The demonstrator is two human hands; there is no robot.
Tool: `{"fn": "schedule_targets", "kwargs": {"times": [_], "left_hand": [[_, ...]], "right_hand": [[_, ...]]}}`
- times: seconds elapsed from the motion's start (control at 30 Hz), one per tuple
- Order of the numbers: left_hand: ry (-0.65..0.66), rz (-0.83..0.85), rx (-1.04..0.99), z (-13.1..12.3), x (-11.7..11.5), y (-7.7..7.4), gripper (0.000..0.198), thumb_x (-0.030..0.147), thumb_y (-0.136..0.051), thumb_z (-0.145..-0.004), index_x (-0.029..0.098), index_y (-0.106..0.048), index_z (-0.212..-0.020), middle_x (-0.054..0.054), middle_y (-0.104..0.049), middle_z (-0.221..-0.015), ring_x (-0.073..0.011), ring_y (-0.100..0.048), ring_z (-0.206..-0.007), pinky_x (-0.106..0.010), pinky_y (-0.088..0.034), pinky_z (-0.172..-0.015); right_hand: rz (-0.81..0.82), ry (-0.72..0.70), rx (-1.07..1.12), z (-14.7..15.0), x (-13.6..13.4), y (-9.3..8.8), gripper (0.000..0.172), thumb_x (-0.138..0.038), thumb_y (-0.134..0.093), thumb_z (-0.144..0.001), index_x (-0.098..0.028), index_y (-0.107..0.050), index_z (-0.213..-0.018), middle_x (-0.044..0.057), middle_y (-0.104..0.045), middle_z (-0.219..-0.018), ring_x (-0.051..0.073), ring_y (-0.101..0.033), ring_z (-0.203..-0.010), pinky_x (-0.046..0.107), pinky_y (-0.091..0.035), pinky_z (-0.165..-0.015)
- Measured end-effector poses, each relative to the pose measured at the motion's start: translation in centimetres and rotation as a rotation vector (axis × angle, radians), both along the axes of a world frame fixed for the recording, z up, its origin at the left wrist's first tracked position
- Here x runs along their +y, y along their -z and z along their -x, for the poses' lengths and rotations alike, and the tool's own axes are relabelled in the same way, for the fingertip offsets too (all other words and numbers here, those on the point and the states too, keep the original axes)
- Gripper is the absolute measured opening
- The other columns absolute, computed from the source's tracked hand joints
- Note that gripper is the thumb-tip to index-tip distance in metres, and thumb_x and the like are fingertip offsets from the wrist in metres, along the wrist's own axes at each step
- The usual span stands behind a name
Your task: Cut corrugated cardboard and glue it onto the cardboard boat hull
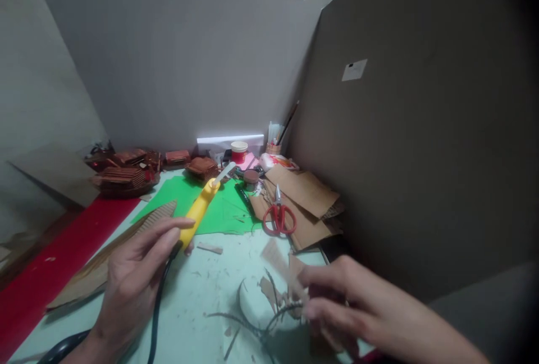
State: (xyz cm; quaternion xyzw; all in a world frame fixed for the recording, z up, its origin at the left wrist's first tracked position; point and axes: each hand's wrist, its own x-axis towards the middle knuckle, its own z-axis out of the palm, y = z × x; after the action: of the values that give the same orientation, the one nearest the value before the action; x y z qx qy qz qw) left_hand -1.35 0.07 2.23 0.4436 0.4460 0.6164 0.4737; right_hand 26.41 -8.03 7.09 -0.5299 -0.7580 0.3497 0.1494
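My left hand (141, 274) is closed round a yellow hot glue gun (197, 212). A whitish glue stick (224, 173) pokes out of its far end, and a black cord (158, 302) hangs from the near end. On the right, my right hand (337, 302) pinches a small piece of cardboard (278, 260), which is smeared by motion. Beneath that hand, dark curved strips (256, 327) and cardboard scraps lie on the pale table (197, 285); the fingers partly hide them.
Red-handled scissors (278, 221) lie beside brown cardboard sheets (311, 201). A green sheet (227, 212) covers the middle, with stacks of reddish-brown pieces (126, 176) behind it. A red-and-white cup (239, 152) stands at the back. Grey partitions (189, 55) enclose the table.
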Motion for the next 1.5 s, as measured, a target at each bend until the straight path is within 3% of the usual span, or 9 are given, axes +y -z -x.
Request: {"fn": "schedule_targets", "kwargs": {"times": [0.17, 0.3, 0.43, 0.53, 0.67, 0.87, 1.17, 1.37, 1.5], "left_hand": [[0.050, 0.060, -0.151, 0.1, -0.1, -0.3, 0.021, 0.031, -0.080, -0.070, 0.022, -0.078, -0.089, 0.000, -0.073, -0.078, -0.0116, -0.067, -0.067, -0.012, -0.051, -0.061], [0.056, 0.055, -0.143, 0.2, 0.2, -0.2, 0.024, 0.032, -0.080, -0.069, 0.021, -0.078, -0.090, -0.001, -0.072, -0.073, -0.0121, -0.066, -0.066, -0.011, -0.051, -0.059], [0.080, 0.036, -0.104, 0.6, 0.6, 0.2, 0.024, 0.034, -0.082, -0.068, 0.021, -0.079, -0.089, -0.001, -0.072, -0.076, -0.0125, -0.067, -0.064, -0.013, -0.053, -0.060], [0.077, 0.020, -0.113, 0.7, 0.9, 0.5, 0.023, 0.033, -0.081, -0.070, 0.021, -0.079, -0.090, -0.001, -0.072, -0.076, -0.0119, -0.067, -0.065, -0.013, -0.052, -0.061], [0.059, 0.023, -0.102, 0.8, 1.1, 0.8, 0.023, 0.036, -0.079, -0.072, 0.021, -0.078, -0.090, 0.000, -0.072, -0.082, -0.0106, -0.066, -0.066, -0.013, -0.053, -0.063], [0.071, 0.007, -0.110, 0.7, 1.0, 0.7, 0.025, 0.036, -0.079, -0.072, 0.020, -0.077, -0.091, 0.000, -0.072, -0.082, -0.0099, -0.065, -0.066, -0.012, -0.053, -0.064], [0.042, 0.010, -0.067, 0.1, 0.5, 0.3, 0.025, 0.037, -0.077, -0.074, 0.019, -0.076, -0.092, 0.000, -0.070, -0.072, -0.0100, -0.065, -0.065, -0.011, -0.049, -0.060], [0.047, -0.040, -0.031, 0.8, 1.2, 1.2, 0.024, 0.038, -0.076, -0.075, 0.019, -0.077, -0.091, 0.001, -0.070, -0.087, -0.0089, -0.065, -0.067, -0.011, -0.051, -0.062], [0.051, -0.047, -0.052, 0.6, 1.1, 0.9, 0.021, 0.033, -0.076, -0.075, 0.018, -0.077, -0.090, 0.000, -0.071, -0.089, -0.0088, -0.066, -0.065, -0.012, -0.053, -0.062]], "right_hand": [[-0.257, -0.118, -0.336, 3.6, 1.9, 2.6, 0.010, -0.018, -0.060, -0.089, -0.023, -0.060, -0.080, 0.000, -0.065, -0.076, 0.016, -0.063, -0.072, 0.023, -0.046, -0.060], [-0.410, -0.150, -0.396, 5.8, 7.9, 3.9, 0.014, -0.024, -0.049, -0.098, -0.016, -0.060, -0.100, 0.009, -0.066, -0.100, 0.020, -0.065, -0.089, 0.030, -0.051, -0.076], [-0.448, -0.159, -0.457, 8.2, 14.5, 6.4, 0.037, -0.038, -0.047, -0.099, -0.011, -0.055, -0.123, 0.020, -0.057, -0.126, 0.029, -0.056, -0.116, 0.043, -0.045, -0.097], [-0.449, -0.164, -0.498, 9.6, 16.8, 8.5, 0.045, -0.043, -0.047, -0.099, -0.007, -0.055, -0.124, 0.023, -0.058, -0.125, 0.033, -0.049, -0.125, 0.047, -0.039, -0.104], [-0.483, -0.171, -0.504, 10.2, 15.2, 10.1, 0.053, -0.051, -0.042, -0.098, -0.008, -0.053, -0.127, 0.026, -0.055, -0.129, 0.035, -0.048, -0.125, 0.050, -0.039, -0.102], [-0.531, -0.217, -0.498, 8.9, 11.7, 10.7, 0.032, -0.039, -0.049, -0.098, -0.018, -0.053, -0.122, 0.016, -0.055, -0.129, 0.032, -0.047, -0.123, 0.049, -0.041, -0.099], [-0.575, -0.227, -0.471, 9.6, 11.2, 11.1, 0.031, -0.009, -0.045, -0.094, -0.002, -0.054, -0.123, 0.027, -0.046, -0.140, 0.037, -0.039, -0.133, 0.052, -0.034, -0.108], [-0.559, -0.364, -0.356, 11.0, 9.9, 10.6, 0.060, -0.054, -0.045, -0.097, -0.007, -0.048, -0.134, 0.018, -0.051, -0.142, 0.031, -0.043, -0.134, 0.044, -0.032, -0.114], [-0.480, -0.380, -0.304, 9.2, 7.0, 9.9, 0.064, -0.058, -0.037, -0.098, -0.012, -0.043, -0.141, 0.012, -0.042, -0.152, 0.029, -0.039, -0.139, 0.043, -0.034, -0.113]]}}
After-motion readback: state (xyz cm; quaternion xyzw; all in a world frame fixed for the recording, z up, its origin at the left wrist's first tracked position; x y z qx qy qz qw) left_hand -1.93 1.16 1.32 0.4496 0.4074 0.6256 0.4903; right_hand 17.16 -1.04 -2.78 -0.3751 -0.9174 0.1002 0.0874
